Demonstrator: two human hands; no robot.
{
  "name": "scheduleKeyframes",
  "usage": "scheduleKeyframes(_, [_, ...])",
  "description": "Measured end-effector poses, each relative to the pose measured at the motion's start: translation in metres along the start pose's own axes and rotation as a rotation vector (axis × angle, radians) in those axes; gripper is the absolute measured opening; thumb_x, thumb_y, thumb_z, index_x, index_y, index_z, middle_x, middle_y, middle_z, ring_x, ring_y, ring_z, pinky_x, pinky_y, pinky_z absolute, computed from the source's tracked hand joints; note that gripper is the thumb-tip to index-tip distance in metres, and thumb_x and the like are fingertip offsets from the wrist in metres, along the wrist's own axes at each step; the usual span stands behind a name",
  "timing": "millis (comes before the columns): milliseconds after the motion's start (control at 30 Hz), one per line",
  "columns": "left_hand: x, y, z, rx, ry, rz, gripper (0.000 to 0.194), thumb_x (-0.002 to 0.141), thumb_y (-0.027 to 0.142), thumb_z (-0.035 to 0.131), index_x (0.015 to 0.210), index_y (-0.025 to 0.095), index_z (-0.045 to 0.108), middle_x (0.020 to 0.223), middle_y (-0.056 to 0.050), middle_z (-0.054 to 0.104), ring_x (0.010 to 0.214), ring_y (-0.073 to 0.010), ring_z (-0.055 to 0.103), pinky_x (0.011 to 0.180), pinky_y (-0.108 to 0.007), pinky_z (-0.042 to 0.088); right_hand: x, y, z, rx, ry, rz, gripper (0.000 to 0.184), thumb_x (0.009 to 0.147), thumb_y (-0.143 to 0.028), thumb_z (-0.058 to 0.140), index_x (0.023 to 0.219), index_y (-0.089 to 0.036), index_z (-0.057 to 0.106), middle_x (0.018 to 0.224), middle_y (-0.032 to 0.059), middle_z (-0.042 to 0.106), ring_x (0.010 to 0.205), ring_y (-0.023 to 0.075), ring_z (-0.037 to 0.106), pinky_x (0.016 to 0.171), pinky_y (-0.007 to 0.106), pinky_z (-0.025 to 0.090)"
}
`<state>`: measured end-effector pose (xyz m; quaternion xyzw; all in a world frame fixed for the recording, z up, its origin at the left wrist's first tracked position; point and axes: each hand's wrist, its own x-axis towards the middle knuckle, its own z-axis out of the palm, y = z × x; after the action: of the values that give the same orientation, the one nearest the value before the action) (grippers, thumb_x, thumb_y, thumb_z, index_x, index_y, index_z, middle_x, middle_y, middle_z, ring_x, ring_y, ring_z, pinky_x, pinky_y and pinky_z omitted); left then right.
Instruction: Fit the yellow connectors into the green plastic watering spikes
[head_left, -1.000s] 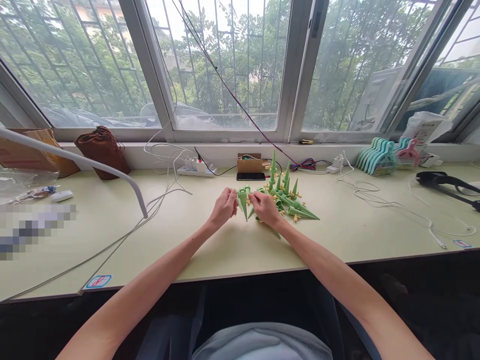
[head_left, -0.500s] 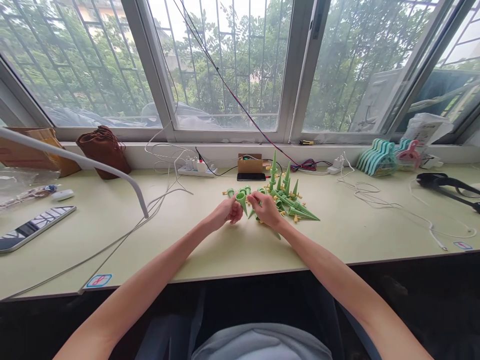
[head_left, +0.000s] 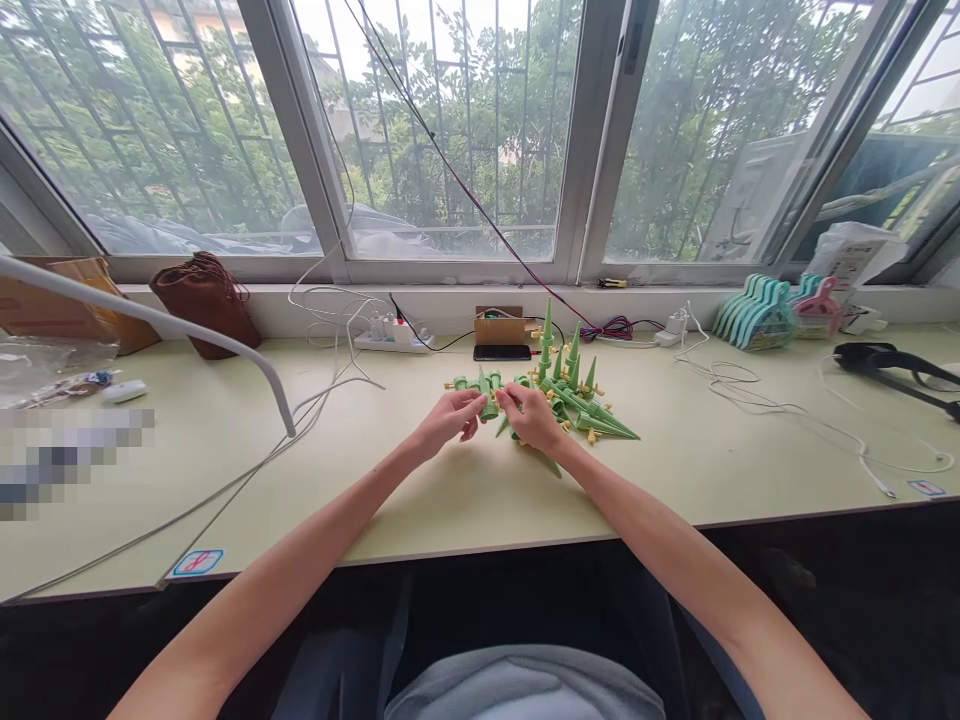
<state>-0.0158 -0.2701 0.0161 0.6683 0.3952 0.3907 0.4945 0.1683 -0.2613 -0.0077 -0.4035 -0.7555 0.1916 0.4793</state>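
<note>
A pile of green plastic cone spikes (head_left: 581, 405) with small yellow fittings lies on the pale green desk (head_left: 465, 490), some standing point-up. My left hand (head_left: 446, 422) pinches one green spike (head_left: 488, 400) between fingers and thumb just left of the pile. My right hand (head_left: 534, 415) is closed on the same piece from the right, with another green spike poking out under it. Several green pieces (head_left: 465, 383) lie just behind my left hand.
A black phone (head_left: 502, 352) and small cardboard box (head_left: 499, 327) sit behind the pile. A power strip (head_left: 390, 338) with white cables, a brown pouch (head_left: 204, 303), teal hangers (head_left: 754, 315), a white lamp arm (head_left: 150, 320) and black headphones (head_left: 892, 365) line the desk.
My left hand turned the spike it holds and shifted its grip from a fist to a fingertip pinch. The right hand stayed in place.
</note>
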Motion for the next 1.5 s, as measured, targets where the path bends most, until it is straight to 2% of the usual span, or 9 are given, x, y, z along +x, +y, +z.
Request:
scheduleKeyframes(100, [0.0,-0.002,0.001,0.121,0.049,0.074,0.042,0.08,0.056,0.072,0.071,0.017,0.059,0.057,0.001,0.05,0.045,-0.0091,0.045,0.043,-0.023,0.033,0.0,0.003,0.001,-0.01,-0.001,-0.002,0.042,0.096,-0.048,0.041,0.064,-0.021,0.037,0.057,-0.0032,0.04,0.056,0.0113,0.034,0.056,0.027,0.03])
scheduleKeyframes(267, [0.004,-0.009,0.003,0.247,0.171,0.255,0.03,0.076,0.049,0.076,0.078,0.019,0.071,0.083,-0.004,0.058,0.056,-0.0099,0.049,0.049,-0.025,0.044,0.0,0.007,0.004,-0.024,0.01,0.012,0.044,0.096,-0.047,0.041,0.061,-0.022,0.032,0.054,-0.0037,0.034,0.054,0.0109,0.03,0.054,0.027,0.027])
scheduleKeyframes(367, [0.005,-0.011,0.003,0.301,0.213,0.283,0.025,0.076,0.046,0.076,0.082,0.022,0.075,0.088,-0.005,0.058,0.061,-0.0113,0.05,0.055,-0.026,0.046,0.0,0.008,0.004,-0.022,0.023,0.013,0.046,0.096,-0.048,0.041,0.06,-0.021,0.031,0.054,-0.0036,0.034,0.053,0.0108,0.031,0.053,0.027,0.027])
scheduleKeyframes(533, [0.006,-0.011,0.004,0.337,0.284,0.28,0.025,0.077,0.042,0.076,0.092,0.022,0.072,0.078,0.0,0.054,0.057,-0.0094,0.047,0.054,-0.023,0.041,0.0,0.006,0.005,-0.032,0.041,0.022,0.046,0.097,-0.048,0.04,0.061,-0.021,0.036,0.053,-0.0029,0.038,0.052,0.0112,0.033,0.054,0.028,0.028])
scheduleKeyframes(767, [0.004,-0.005,0.004,0.001,0.121,-0.037,0.048,0.077,0.049,0.077,0.107,0.02,0.055,0.064,0.003,0.057,0.045,-0.0087,0.044,0.043,-0.022,0.035,0.002,0.004,0.003,-0.002,0.101,0.029,0.044,0.097,-0.052,0.042,0.064,-0.022,0.039,0.054,-0.0035,0.039,0.053,0.0117,0.032,0.054,0.027,0.028])
scheduleKeyframes(900, [0.006,-0.004,0.004,-0.203,0.096,-0.098,0.046,0.081,0.057,0.071,0.099,0.018,0.053,0.067,0.0,0.061,0.043,-0.0078,0.043,0.042,-0.023,0.037,0.002,0.003,0.002,0.014,0.087,0.015,0.045,0.096,-0.055,0.043,0.065,-0.022,0.04,0.056,-0.0034,0.04,0.054,0.0117,0.033,0.055,0.027,0.029])
scheduleKeyframes(1033, [0.007,-0.004,0.004,-0.248,0.028,-0.134,0.047,0.082,0.061,0.069,0.092,0.017,0.055,0.066,0.0,0.059,0.044,-0.0071,0.043,0.042,-0.022,0.036,0.001,0.002,0.002,0.017,0.022,-0.001,0.046,0.096,-0.056,0.043,0.067,-0.021,0.043,0.057,-0.0036,0.041,0.055,0.0112,0.033,0.056,0.026,0.03])
scheduleKeyframes(1200, [0.005,-0.004,0.002,-0.175,0.016,-0.096,0.048,0.081,0.061,0.07,0.095,0.016,0.057,0.068,0.001,0.058,0.047,-0.0066,0.045,0.045,-0.022,0.038,0.0,0.004,0.002,0.052,-0.002,-0.004,0.039,0.095,-0.05,0.045,0.07,-0.02,0.046,0.059,-0.0036,0.043,0.056,0.0111,0.034,0.057,0.026,0.031])
scheduleKeyframes(1500, [0.006,-0.013,0.0,0.178,0.099,0.166,0.041,0.083,0.055,0.068,0.098,0.021,0.051,0.07,0.005,0.051,0.046,-0.0079,0.048,0.045,-0.023,0.038,0.0,0.008,0.003,0.059,-0.011,-0.008,0.036,0.095,-0.044,0.046,0.068,-0.021,0.042,0.057,-0.0043,0.04,0.056,0.0109,0.033,0.056,0.026,0.028])
